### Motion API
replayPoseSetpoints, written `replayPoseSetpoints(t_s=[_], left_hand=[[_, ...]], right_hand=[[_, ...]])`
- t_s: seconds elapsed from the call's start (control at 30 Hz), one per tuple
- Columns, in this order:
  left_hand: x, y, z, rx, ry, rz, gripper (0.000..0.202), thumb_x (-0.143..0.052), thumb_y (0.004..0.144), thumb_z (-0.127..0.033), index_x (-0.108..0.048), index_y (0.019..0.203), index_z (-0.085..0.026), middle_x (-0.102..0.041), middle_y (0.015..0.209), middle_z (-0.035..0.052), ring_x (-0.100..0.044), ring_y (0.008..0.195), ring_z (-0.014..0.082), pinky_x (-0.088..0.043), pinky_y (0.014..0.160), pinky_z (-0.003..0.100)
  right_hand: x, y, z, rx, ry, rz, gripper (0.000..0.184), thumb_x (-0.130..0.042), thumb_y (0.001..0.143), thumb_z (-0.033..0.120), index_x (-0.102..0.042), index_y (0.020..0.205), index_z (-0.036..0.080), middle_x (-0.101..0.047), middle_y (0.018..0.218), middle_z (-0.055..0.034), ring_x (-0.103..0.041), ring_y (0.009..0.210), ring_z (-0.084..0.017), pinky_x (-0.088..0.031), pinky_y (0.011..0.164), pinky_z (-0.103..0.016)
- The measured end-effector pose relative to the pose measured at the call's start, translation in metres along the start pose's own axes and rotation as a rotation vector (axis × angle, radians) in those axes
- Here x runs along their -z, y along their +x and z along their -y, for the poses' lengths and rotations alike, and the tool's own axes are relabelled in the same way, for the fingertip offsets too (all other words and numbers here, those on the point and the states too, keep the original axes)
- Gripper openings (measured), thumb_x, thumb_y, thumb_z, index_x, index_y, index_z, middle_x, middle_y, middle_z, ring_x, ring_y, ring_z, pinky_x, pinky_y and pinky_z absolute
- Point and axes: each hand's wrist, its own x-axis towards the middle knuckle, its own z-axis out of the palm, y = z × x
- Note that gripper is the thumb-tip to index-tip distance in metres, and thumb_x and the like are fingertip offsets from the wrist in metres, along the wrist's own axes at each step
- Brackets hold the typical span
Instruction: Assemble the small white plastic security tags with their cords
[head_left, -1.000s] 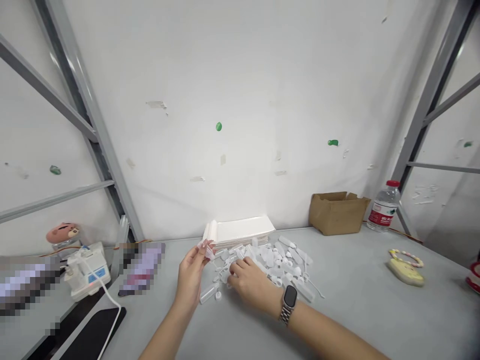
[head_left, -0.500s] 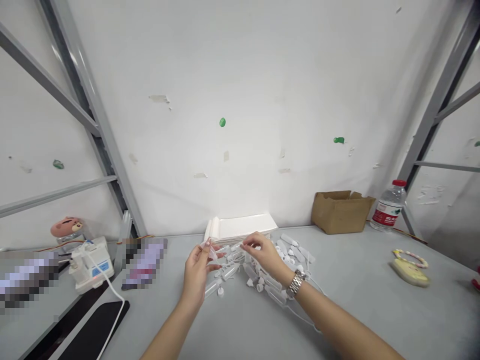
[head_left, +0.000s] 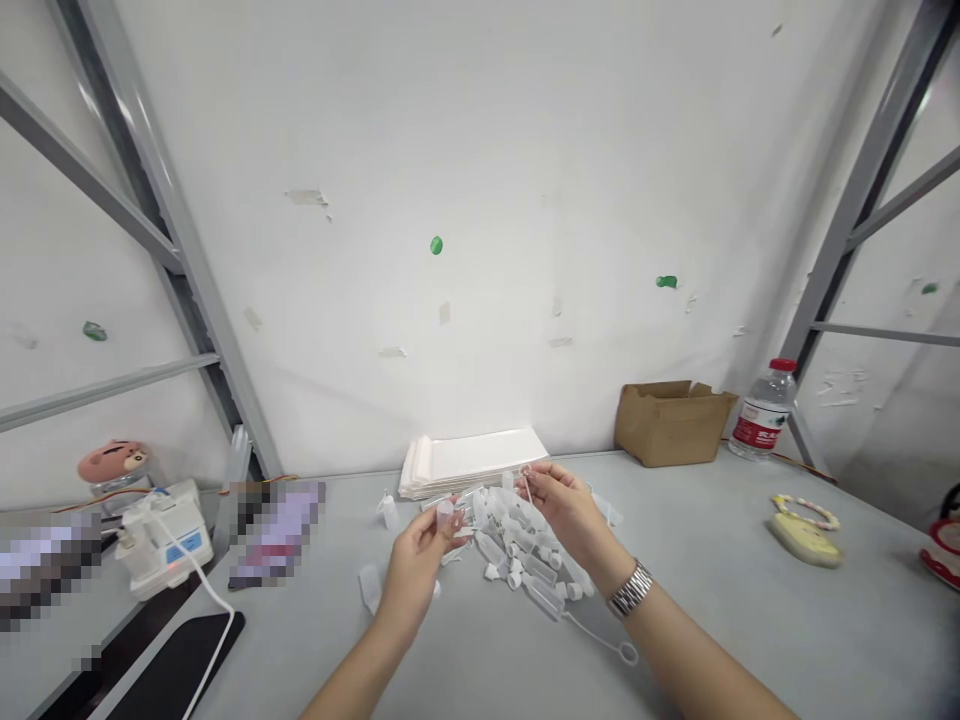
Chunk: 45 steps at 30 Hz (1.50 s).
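A person's left hand (head_left: 416, 572) and right hand (head_left: 568, 512) are raised apart above a heap of clear plastic vials (head_left: 510, 545) on a pale grey tabletop (head_left: 712, 625), each hand closed to a pinch, with a narrow gap between them. The left thumb and fingers hold a small translucent plastic piece (head_left: 447, 515), partly hidden by the fingertips, while the right fingers pinch a thin clear plastic strand (head_left: 527, 482), too fine to show much detail. A silver link-bracelet wristwatch (head_left: 628, 590) circles the right wrist. The glossy, tube-shaped vials lie jumbled at the table's far edge, just in front of a stack of white paper sheets (head_left: 469, 462). A looped clear plastic tether (head_left: 628, 653) trails from the heap toward the near side, and a lone clear vial (head_left: 369, 588) lies apart, left of the left hand. Farther right stand an open brown cardboard box (head_left: 673, 423) and a clear water bottle with a red cap (head_left: 761, 410). A white electrical device with a white cable (head_left: 161, 535) sits to the left, beneath a pink cartoon-faced figure (head_left: 112, 461). Grey steel shelf uprights (head_left: 862, 180) frame a scuffed white wall (head_left: 465, 200).
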Motion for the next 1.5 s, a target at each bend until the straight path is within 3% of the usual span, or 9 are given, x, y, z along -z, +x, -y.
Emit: replayPoseSetpoints(t_s=[0.3, 0.4, 0.6, 0.7, 0.83, 1.03, 1.17, 1.33, 1.5], left_hand=[[-0.008, -0.009, -0.002, 0.037, 0.041, 0.198, 0.056, -0.069, 0.058, -0.046, -0.056, 0.103, -0.016, -0.066, 0.094, 0.0106, -0.062, 0.083, 0.0262, -0.052, 0.055, 0.031], [-0.005, -0.007, -0.004, -0.042, 0.088, 0.125, 0.043, -0.067, 0.060, -0.045, -0.060, 0.090, -0.016, -0.065, 0.098, 0.0102, -0.059, 0.092, 0.0247, -0.049, 0.065, 0.028], [0.001, -0.005, -0.007, -0.075, 0.150, 0.009, 0.039, -0.066, 0.064, -0.042, -0.063, 0.093, -0.016, -0.066, 0.093, 0.0074, -0.058, 0.091, 0.0226, -0.045, 0.077, 0.030], [0.002, -0.003, -0.008, -0.067, 0.051, 0.022, 0.034, -0.071, 0.060, -0.035, -0.063, 0.087, -0.016, -0.066, 0.091, 0.0065, -0.060, 0.089, 0.0207, -0.046, 0.078, 0.029], [0.002, -0.001, -0.004, -0.030, -0.010, 0.013, 0.049, -0.076, 0.052, -0.028, -0.061, 0.098, -0.018, -0.066, 0.083, 0.0024, -0.063, 0.080, 0.0184, -0.049, 0.075, 0.030], [0.003, 0.000, 0.001, 0.087, -0.021, 0.084, 0.046, -0.074, 0.055, -0.038, -0.067, 0.094, -0.015, -0.069, 0.094, 0.0082, -0.061, 0.093, 0.0225, -0.045, 0.088, 0.033], [0.000, -0.001, 0.007, 0.148, 0.034, 0.214, 0.042, -0.068, 0.061, -0.046, -0.068, 0.089, -0.015, -0.070, 0.091, 0.0103, -0.063, 0.088, 0.0248, -0.051, 0.075, 0.034], [-0.005, -0.001, 0.015, 0.137, 0.131, 0.310, 0.043, -0.077, 0.047, -0.038, -0.066, 0.081, -0.013, -0.070, 0.075, 0.0097, -0.065, 0.073, 0.0257, -0.051, 0.059, 0.033], [-0.005, 0.000, 0.012, 0.054, 0.091, 0.138, 0.044, -0.077, 0.046, -0.037, -0.066, 0.081, -0.014, -0.070, 0.072, 0.0070, -0.064, 0.072, 0.0245, -0.052, 0.056, 0.033]], right_hand=[[-0.010, -0.018, -0.011, -0.165, 0.023, 0.030, 0.021, -0.076, 0.058, 0.026, -0.064, 0.070, 0.015, -0.058, 0.061, 0.0017, -0.052, 0.057, -0.008, -0.042, 0.064, -0.023], [-0.012, -0.019, -0.012, -0.189, -0.005, 0.017, 0.024, -0.077, 0.055, 0.026, -0.064, 0.071, 0.015, -0.059, 0.061, 0.0018, -0.053, 0.056, -0.008, -0.042, 0.063, -0.023], [-0.012, -0.019, -0.022, -0.188, 0.010, 0.041, 0.026, -0.079, 0.052, 0.024, -0.066, 0.071, 0.013, -0.062, 0.067, -0.0002, -0.053, 0.057, -0.008, -0.042, 0.062, -0.023], [-0.010, -0.020, -0.029, -0.205, 0.014, 0.069, 0.024, -0.078, 0.054, 0.023, -0.066, 0.072, 0.013, -0.063, 0.069, -0.0011, -0.055, 0.059, -0.009, -0.042, 0.064, -0.023], [-0.011, -0.021, -0.031, -0.196, -0.019, 0.074, 0.023, -0.078, 0.054, 0.025, -0.067, 0.071, 0.014, -0.064, 0.070, -0.0017, -0.055, 0.061, -0.010, -0.042, 0.066, -0.025], [-0.017, -0.024, -0.028, -0.126, -0.104, 0.054, 0.023, -0.077, 0.056, 0.027, -0.069, 0.073, 0.014, -0.064, 0.069, -0.0016, -0.053, 0.061, -0.010, -0.041, 0.065, -0.025], [-0.021, -0.027, -0.030, -0.157, -0.017, 0.102, 0.024, -0.077, 0.055, 0.028, -0.069, 0.073, 0.015, -0.062, 0.064, -0.0006, -0.054, 0.060, -0.011, -0.041, 0.063, -0.026], [-0.022, -0.030, -0.027, -0.149, -0.038, 0.074, 0.019, -0.074, 0.059, 0.027, -0.070, 0.075, 0.018, -0.059, 0.062, 0.0013, -0.051, 0.058, -0.010, -0.040, 0.058, -0.024], [-0.020, -0.028, -0.019, -0.015, -0.314, 0.094, 0.016, -0.069, 0.064, 0.029, -0.071, 0.078, 0.021, -0.063, 0.076, -0.0007, -0.053, 0.064, -0.012, -0.042, 0.066, -0.028]])
